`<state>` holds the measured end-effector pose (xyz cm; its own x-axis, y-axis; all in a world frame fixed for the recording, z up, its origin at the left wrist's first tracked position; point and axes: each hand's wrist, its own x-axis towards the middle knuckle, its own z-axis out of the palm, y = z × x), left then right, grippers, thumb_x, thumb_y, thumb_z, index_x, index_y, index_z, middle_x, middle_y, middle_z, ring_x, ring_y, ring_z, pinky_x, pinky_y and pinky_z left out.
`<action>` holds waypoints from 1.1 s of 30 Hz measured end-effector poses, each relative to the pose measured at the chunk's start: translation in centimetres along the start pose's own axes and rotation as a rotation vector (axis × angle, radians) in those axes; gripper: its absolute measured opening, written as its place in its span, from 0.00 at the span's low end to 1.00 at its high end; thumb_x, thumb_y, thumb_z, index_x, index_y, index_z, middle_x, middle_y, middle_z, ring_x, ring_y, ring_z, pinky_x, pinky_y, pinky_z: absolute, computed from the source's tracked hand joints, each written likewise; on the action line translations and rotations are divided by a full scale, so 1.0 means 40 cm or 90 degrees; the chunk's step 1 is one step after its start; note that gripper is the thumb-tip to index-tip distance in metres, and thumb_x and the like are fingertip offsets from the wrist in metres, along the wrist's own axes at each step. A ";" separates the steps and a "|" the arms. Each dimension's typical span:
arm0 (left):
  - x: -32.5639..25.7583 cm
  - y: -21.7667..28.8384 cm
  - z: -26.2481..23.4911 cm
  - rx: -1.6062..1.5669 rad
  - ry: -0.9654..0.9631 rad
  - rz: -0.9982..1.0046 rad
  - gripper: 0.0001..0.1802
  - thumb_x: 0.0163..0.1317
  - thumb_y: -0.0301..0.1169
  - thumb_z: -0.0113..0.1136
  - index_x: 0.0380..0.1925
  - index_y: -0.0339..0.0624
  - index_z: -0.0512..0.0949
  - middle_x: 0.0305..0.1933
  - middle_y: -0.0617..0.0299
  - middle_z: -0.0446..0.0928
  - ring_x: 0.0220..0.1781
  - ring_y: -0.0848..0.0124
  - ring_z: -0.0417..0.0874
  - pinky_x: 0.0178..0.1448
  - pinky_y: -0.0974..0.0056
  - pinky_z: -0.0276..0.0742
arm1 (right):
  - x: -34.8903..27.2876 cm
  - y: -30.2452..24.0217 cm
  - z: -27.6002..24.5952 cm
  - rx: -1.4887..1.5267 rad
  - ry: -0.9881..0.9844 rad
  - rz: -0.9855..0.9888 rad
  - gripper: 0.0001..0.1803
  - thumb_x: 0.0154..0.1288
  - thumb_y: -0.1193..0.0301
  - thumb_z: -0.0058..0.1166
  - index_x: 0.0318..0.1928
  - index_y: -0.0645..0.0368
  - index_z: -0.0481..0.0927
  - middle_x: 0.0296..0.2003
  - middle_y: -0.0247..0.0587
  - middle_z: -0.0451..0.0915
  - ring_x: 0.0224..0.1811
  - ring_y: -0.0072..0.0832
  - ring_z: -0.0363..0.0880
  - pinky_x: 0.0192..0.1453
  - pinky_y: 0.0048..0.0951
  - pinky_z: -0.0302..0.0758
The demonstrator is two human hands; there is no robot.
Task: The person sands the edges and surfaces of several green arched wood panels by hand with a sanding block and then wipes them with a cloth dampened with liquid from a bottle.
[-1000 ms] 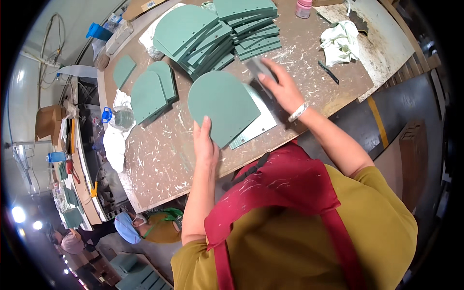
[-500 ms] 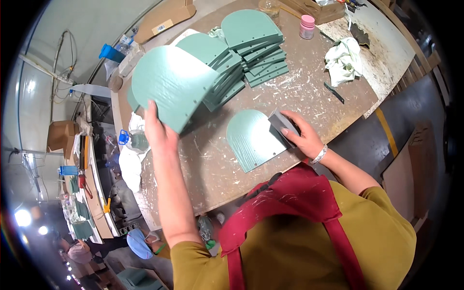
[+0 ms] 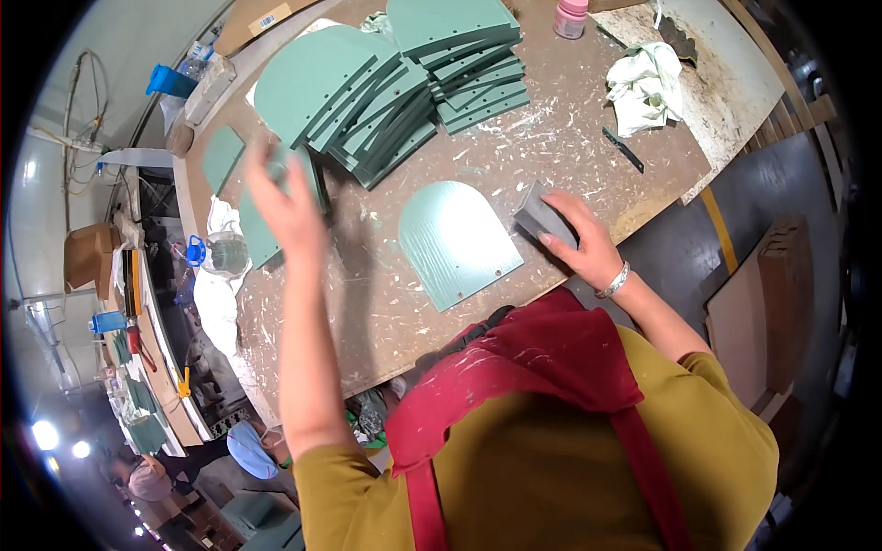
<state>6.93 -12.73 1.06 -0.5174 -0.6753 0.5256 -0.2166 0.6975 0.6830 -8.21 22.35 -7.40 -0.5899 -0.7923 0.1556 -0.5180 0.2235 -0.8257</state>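
sanding, i'd guess
right hand (image 3: 590,250) grips a grey block (image 3: 540,215); left hand (image 3: 292,209) too blurred to tell; next, steady the shiny panel (image 3: 459,246).

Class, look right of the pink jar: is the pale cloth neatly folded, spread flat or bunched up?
Bunched up: the cloth lies on the table in a rumpled heap, with creases and an uneven outline.

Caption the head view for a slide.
Right hand grips a grey rectangular block beside a glossy green arched panel on a brown table.
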 end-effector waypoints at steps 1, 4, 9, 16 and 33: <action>-0.087 0.038 0.017 -0.049 -0.099 0.001 0.29 0.67 0.38 0.57 0.64 0.34 0.67 0.65 0.46 0.71 0.66 0.50 0.72 0.70 0.51 0.64 | -0.001 -0.013 -0.008 -0.066 0.007 -0.026 0.29 0.61 0.61 0.63 0.62 0.55 0.74 0.61 0.54 0.71 0.62 0.51 0.73 0.65 0.41 0.70; -0.310 0.055 0.100 0.225 -0.292 0.073 0.36 0.65 0.40 0.59 0.70 0.40 0.61 0.75 0.45 0.59 0.76 0.49 0.59 0.76 0.43 0.52 | -0.006 -0.044 0.026 -0.263 -0.204 -0.241 0.30 0.58 0.55 0.62 0.63 0.42 0.74 0.62 0.50 0.70 0.59 0.48 0.74 0.60 0.45 0.72; -0.400 0.000 0.143 0.298 -0.442 0.025 0.34 0.70 0.42 0.51 0.72 0.41 0.57 0.79 0.52 0.50 0.79 0.49 0.50 0.77 0.39 0.44 | 0.203 0.034 0.139 -0.303 -0.049 -0.166 0.30 0.59 0.54 0.61 0.63 0.40 0.74 0.64 0.49 0.68 0.63 0.47 0.70 0.63 0.51 0.66; -0.405 -0.017 0.147 0.269 -0.399 0.024 0.33 0.71 0.41 0.50 0.72 0.40 0.58 0.79 0.51 0.52 0.79 0.49 0.51 0.76 0.38 0.45 | 0.181 -0.049 0.127 -0.314 -0.165 -0.301 0.28 0.62 0.53 0.58 0.61 0.47 0.75 0.60 0.54 0.71 0.60 0.51 0.72 0.63 0.48 0.69; -0.601 0.088 0.271 -0.051 -0.493 0.025 0.31 0.70 0.42 0.49 0.70 0.42 0.61 0.74 0.54 0.60 0.78 0.62 0.56 0.79 0.47 0.44 | 0.268 -0.185 0.307 -0.291 -0.472 -0.509 0.28 0.58 0.56 0.62 0.60 0.40 0.76 0.61 0.49 0.69 0.62 0.45 0.70 0.62 0.47 0.67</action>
<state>9.63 8.55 -14.69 -0.9607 -0.2695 0.0661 -0.1407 0.6786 0.7209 -3.09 5.21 -6.26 0.4284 -0.9014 0.0634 -0.8390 -0.4229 -0.3426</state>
